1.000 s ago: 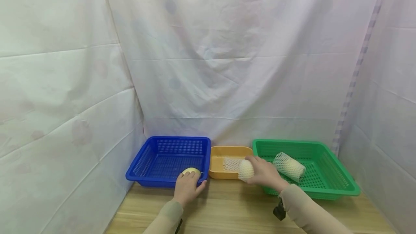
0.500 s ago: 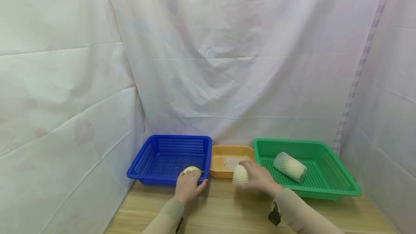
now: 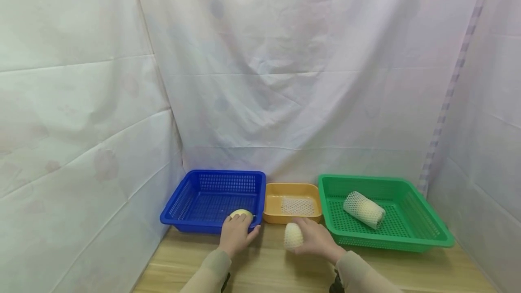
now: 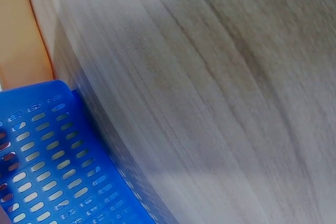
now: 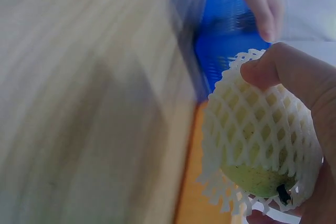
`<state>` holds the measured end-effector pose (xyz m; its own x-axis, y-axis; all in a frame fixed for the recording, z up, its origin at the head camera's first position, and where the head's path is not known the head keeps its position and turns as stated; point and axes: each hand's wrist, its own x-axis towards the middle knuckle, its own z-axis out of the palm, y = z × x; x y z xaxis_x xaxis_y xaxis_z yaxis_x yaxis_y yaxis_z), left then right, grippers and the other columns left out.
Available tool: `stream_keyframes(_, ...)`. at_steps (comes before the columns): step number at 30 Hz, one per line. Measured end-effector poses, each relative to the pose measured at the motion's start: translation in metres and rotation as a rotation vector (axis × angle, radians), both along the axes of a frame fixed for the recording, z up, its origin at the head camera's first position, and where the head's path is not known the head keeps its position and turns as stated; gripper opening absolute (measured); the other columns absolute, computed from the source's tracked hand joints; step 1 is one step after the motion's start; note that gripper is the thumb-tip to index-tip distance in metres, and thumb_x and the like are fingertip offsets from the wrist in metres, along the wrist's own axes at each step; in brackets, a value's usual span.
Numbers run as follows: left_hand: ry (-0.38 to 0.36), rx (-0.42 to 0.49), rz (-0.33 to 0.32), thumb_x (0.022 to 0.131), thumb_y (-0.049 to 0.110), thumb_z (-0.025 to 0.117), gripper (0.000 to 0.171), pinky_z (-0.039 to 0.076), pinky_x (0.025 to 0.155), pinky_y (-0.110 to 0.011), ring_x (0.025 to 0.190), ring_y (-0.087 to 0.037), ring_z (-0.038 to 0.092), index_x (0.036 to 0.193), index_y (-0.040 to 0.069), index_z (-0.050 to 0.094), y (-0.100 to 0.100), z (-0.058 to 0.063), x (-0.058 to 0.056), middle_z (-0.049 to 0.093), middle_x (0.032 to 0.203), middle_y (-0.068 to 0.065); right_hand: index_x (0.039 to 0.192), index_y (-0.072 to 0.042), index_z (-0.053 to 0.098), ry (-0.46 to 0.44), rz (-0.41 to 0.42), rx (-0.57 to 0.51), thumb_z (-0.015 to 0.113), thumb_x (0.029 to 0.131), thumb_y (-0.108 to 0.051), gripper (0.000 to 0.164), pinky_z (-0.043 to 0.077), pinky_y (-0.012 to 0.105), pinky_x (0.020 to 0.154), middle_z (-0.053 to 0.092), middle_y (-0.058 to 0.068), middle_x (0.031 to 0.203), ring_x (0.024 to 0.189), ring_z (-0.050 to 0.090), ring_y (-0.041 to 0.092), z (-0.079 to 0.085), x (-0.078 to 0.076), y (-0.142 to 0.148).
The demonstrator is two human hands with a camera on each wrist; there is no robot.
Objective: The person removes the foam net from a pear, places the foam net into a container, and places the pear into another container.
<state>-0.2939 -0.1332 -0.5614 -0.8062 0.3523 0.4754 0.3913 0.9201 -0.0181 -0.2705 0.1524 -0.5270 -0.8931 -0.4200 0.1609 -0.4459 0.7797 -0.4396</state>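
My right hand (image 3: pixel 316 239) grips a pear in a white foam net (image 3: pixel 293 236) above the table, in front of the yellow tray. The right wrist view shows the thumb pressed on the net and the pear's speckled green skin (image 5: pixel 254 179) with its dark stem at the net's open end. Over the front right corner of the blue basket (image 3: pixel 194 226), the fingers of my left hand (image 3: pixel 236 234) curl over a pale yellow pear (image 3: pixel 242 213), its lower part hidden. In the left wrist view the basket's slotted wall (image 4: pixel 58 156) covers most of that hand.
Between the two baskets sits the yellow tray (image 3: pixel 272 217) with a flat piece of foam net (image 3: pixel 298 205) in it. At right, the green basket (image 3: pixel 390 242) holds another netted pear (image 3: pixel 364 210). White cloth (image 3: pixel 260 103) hangs behind the table.
My right hand has carried the netted pear left and toward me, from beside the tray's right front to the table in front of it. My left hand stays on its pear.
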Motion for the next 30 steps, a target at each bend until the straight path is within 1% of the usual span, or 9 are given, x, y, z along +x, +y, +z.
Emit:
stream_keyframes(3, 0.010, 0.014, -0.002, 0.090, 0.051, 0.058, 0.035, 0.047, 0.081, -0.047, 0.083, -0.019, 0.058, 0.093, 0.017, 0.064, 0.000, 0.000, 0.000, 0.061, 0.088, 0.002, 0.127, -0.015, 0.055, -0.019, 0.008, 0.005, 0.085, 0.058, -0.040, 0.079, 0.047, 0.051, 0.075, 0.060, 0.003, 0.111, 0.094, 0.058, 0.024, -0.009, 0.002, -0.002)
stream_keyframes(8, -0.009, 0.010, 0.013, 0.091, 0.053, 0.056, 0.037, 0.047, 0.082, -0.047, 0.084, -0.019, 0.058, 0.095, 0.018, 0.064, 0.000, 0.000, 0.000, 0.062, 0.089, 0.002, 0.124, -0.015, 0.056, -0.042, 0.009, 0.001, 0.086, 0.056, -0.041, 0.078, 0.049, 0.048, 0.071, 0.059, 0.001, 0.106, 0.092, 0.058, 0.024, -0.021, 0.003, -0.005)
stream_keyframes(13, -0.020, 0.015, 0.010, 0.091, 0.053, 0.056, 0.038, 0.046, 0.083, -0.047, 0.087, -0.020, 0.059, 0.096, 0.017, 0.065, -0.001, -0.003, 0.000, 0.063, 0.091, 0.002, 0.126, -0.014, 0.055, -0.070, 0.008, -0.007, 0.086, 0.056, -0.043, 0.081, 0.049, 0.050, 0.069, 0.058, 0.002, 0.107, 0.093, 0.057, 0.025, -0.029, 0.004, -0.007)
stream_keyframes(18, -0.003, 0.009, 0.007, 0.091, 0.054, 0.055, 0.038, 0.047, 0.083, -0.047, 0.087, -0.019, 0.060, 0.096, 0.018, 0.065, -0.001, -0.004, -0.001, 0.064, 0.092, 0.002, 0.128, -0.014, 0.054, -0.078, -0.001, -0.038, 0.086, 0.055, -0.038, 0.083, 0.049, 0.053, 0.072, 0.058, 0.004, 0.110, 0.096, 0.057, 0.027, -0.036, 0.005, -0.008)
stream_keyframes(22, -0.022, -0.003, 0.014, 0.092, 0.055, 0.052, 0.040, 0.046, 0.084, -0.047, 0.088, -0.019, 0.059, 0.099, 0.018, 0.065, -0.001, -0.002, -0.001, 0.064, 0.094, 0.002, 0.127, -0.014, 0.055, -0.094, -0.009, -0.064, 0.086, 0.058, -0.042, 0.080, 0.048, 0.055, 0.073, 0.058, 0.004, 0.112, 0.097, 0.057, 0.028, -0.043, 0.007, -0.008)
stream_keyframes(25, -0.038, -0.019, 0.022, 0.093, 0.056, 0.050, 0.042, 0.046, 0.084, -0.047, 0.088, -0.019, 0.059, 0.100, 0.018, 0.065, 0.000, 0.001, -0.002, 0.063, 0.095, 0.003, 0.126, -0.014, 0.056, -0.090, -0.014, -0.058, 0.086, 0.060, -0.047, 0.080, 0.048, 0.055, 0.073, 0.059, 0.003, 0.113, 0.097, 0.057, 0.028, -0.046, 0.008, -0.007)
stream_keyframes(30, -0.038, -0.018, 0.025, 0.092, 0.056, 0.052, 0.042, 0.046, 0.084, -0.047, 0.088, -0.018, 0.059, 0.101, 0.018, 0.066, 0.002, 0.002, -0.002, 0.064, 0.094, 0.003, 0.128, -0.014, 0.056, -0.086, -0.029, -0.035, 0.087, 0.058, -0.046, 0.082, 0.046, 0.059, 0.079, 0.059, 0.004, 0.115, 0.098, 0.057, 0.028, -0.045, 0.008, -0.008)
